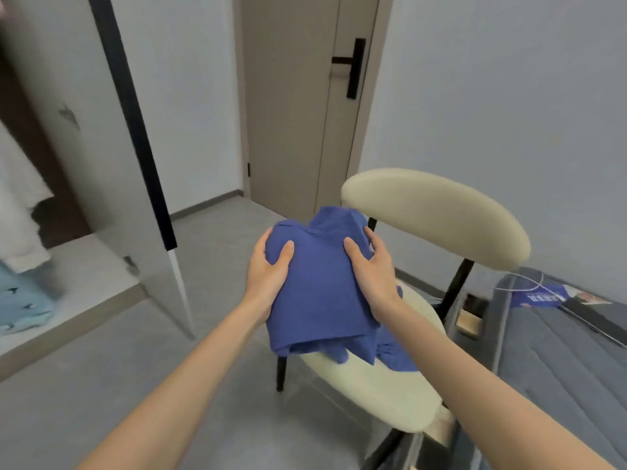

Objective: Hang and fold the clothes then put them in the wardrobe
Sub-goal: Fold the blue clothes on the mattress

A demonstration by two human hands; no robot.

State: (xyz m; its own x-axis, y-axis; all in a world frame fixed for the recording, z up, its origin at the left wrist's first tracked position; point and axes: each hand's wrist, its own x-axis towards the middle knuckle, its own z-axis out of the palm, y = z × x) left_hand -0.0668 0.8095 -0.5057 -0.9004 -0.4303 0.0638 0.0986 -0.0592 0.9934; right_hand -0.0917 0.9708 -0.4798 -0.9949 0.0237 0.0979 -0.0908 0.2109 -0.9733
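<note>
head view takes in the wardrobe [84, 266] at far left, its door swung open toward the room, a white garment [17, 205] hanging inside and a light blue patterned cloth [23, 307] lying lower down; a grey bed [559, 351] fills the right edge; a cream chair [434, 215] stands just beside the bed; the blue garment [319, 293], roughly folded into a thick bundle, is held over the chair seat, its loose lower edges drooping toward the cushion, though whether they touch it i cannot tell; the left hand [268, 266] grips the bundle's left side, thumb on top and fingers wrapped under; the right hand [373, 266] grips the right side the same way; the fold looks finished, so the carry to the wardrobe seems next; the shelf lies to the left of both hands, the bundle's long axis runs away from the body, and the left hand is the nearer one, so a leftward swing would lead with it; the hanging tails could come undone.
</note>
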